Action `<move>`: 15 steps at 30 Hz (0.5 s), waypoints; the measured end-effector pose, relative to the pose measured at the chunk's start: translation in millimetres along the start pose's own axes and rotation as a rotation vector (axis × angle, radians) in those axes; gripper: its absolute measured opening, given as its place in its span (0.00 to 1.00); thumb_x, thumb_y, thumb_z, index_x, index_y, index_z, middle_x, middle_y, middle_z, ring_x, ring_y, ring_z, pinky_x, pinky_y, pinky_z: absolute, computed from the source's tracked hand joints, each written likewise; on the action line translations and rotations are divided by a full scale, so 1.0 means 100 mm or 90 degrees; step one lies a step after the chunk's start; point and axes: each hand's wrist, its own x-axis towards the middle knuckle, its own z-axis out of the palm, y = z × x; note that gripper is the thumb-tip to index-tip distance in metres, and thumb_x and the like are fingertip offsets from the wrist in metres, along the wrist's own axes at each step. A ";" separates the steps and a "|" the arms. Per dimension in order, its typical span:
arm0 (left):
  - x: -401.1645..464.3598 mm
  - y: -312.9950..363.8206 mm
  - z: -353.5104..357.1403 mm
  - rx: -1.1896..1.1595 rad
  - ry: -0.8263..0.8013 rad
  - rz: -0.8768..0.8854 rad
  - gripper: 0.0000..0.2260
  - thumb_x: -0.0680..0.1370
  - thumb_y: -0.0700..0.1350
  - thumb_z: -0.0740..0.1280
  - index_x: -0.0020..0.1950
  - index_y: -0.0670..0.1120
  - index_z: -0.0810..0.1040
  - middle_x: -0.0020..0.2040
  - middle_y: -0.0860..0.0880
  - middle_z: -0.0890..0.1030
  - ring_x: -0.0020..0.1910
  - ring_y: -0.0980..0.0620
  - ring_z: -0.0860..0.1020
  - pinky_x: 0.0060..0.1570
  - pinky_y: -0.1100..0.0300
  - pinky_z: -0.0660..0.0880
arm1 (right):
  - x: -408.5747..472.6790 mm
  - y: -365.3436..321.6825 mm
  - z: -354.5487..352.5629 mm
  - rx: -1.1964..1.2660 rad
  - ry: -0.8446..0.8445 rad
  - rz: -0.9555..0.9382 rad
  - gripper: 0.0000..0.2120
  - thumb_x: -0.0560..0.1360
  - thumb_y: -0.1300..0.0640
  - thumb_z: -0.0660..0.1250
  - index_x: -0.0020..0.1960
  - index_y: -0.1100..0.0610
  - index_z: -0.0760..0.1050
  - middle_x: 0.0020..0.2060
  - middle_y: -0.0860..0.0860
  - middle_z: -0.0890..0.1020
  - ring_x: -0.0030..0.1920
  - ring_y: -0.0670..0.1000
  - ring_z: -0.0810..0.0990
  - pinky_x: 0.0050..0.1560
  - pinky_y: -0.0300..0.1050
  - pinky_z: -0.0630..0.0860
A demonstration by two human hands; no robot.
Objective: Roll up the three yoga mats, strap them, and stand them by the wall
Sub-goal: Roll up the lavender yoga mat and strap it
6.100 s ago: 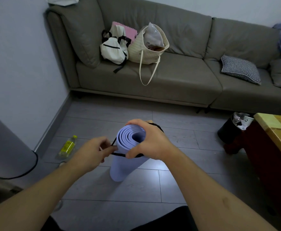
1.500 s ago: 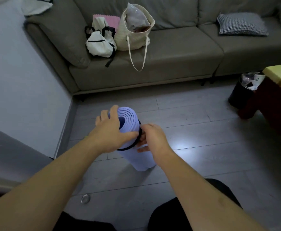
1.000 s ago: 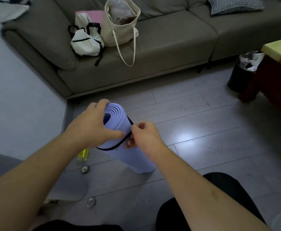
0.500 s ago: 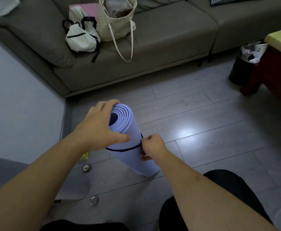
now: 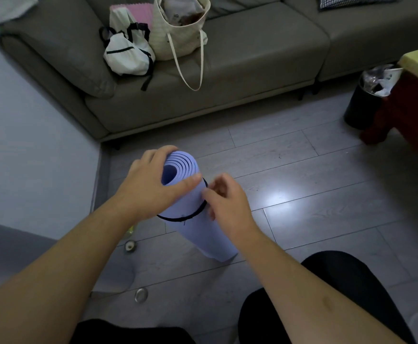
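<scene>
At frame centre, one rolled mat (image 5: 200, 219), tilted on the floor (image 5: 302, 194), is gripped near its top by the left hand (image 5: 153, 192); the strap (image 5: 190, 216) is pinched by the right hand (image 5: 224, 204). Strapping appears unfinished; other mats are unseen.

Grey floor (image 5: 302, 194) under rolled mat (image 5: 203, 234)

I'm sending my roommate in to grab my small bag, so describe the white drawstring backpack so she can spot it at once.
Look at the long grey fabric sofa and go to its left end beside the armrest. Two bags sit together on the seat there: the white drawstring backpack is the left one, slumped low. Unlike the taller cream woven tote bag at its right, it has black straps and black trim.
</scene>
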 end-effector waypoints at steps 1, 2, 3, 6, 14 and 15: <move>0.01 0.01 0.01 -0.020 0.020 -0.011 0.28 0.78 0.70 0.63 0.75 0.61 0.68 0.68 0.58 0.67 0.68 0.52 0.65 0.63 0.54 0.63 | -0.07 -0.13 0.00 0.010 -0.049 -0.037 0.08 0.75 0.51 0.72 0.44 0.48 0.73 0.40 0.54 0.79 0.38 0.52 0.77 0.41 0.54 0.78; 0.02 0.03 0.02 -0.031 0.033 -0.024 0.22 0.83 0.65 0.61 0.74 0.59 0.69 0.67 0.57 0.68 0.67 0.51 0.65 0.64 0.55 0.61 | -0.16 -0.25 0.01 -0.013 -0.086 -0.055 0.12 0.75 0.47 0.75 0.46 0.48 0.71 0.42 0.55 0.78 0.39 0.50 0.76 0.40 0.50 0.77; 0.04 0.04 0.03 -0.028 0.042 -0.031 0.18 0.85 0.60 0.59 0.74 0.58 0.70 0.68 0.55 0.69 0.67 0.49 0.66 0.64 0.56 0.60 | -0.23 -0.33 0.03 -0.061 -0.104 -0.060 0.17 0.74 0.44 0.77 0.48 0.48 0.70 0.44 0.54 0.77 0.40 0.48 0.76 0.40 0.44 0.77; 0.08 0.08 0.07 0.014 0.025 -0.059 0.18 0.86 0.58 0.55 0.76 0.58 0.67 0.74 0.49 0.67 0.71 0.44 0.65 0.69 0.52 0.60 | -0.37 -0.45 0.13 -0.168 -0.081 -0.026 0.30 0.68 0.38 0.81 0.55 0.47 0.66 0.50 0.46 0.74 0.45 0.43 0.77 0.41 0.40 0.79; 0.11 0.20 -0.08 0.002 -0.150 -0.178 0.30 0.79 0.69 0.64 0.78 0.62 0.60 0.73 0.52 0.62 0.73 0.44 0.64 0.66 0.47 0.70 | -0.49 -0.43 0.16 -0.087 -0.058 0.068 0.34 0.61 0.45 0.84 0.54 0.47 0.64 0.57 0.52 0.76 0.53 0.53 0.82 0.49 0.53 0.84; 0.09 0.20 -0.09 -0.011 -0.165 -0.186 0.33 0.77 0.70 0.66 0.77 0.62 0.59 0.72 0.53 0.61 0.72 0.44 0.66 0.64 0.45 0.74 | -0.51 -0.42 0.18 -0.054 -0.037 0.089 0.33 0.60 0.46 0.83 0.53 0.48 0.65 0.56 0.54 0.77 0.52 0.54 0.83 0.47 0.54 0.84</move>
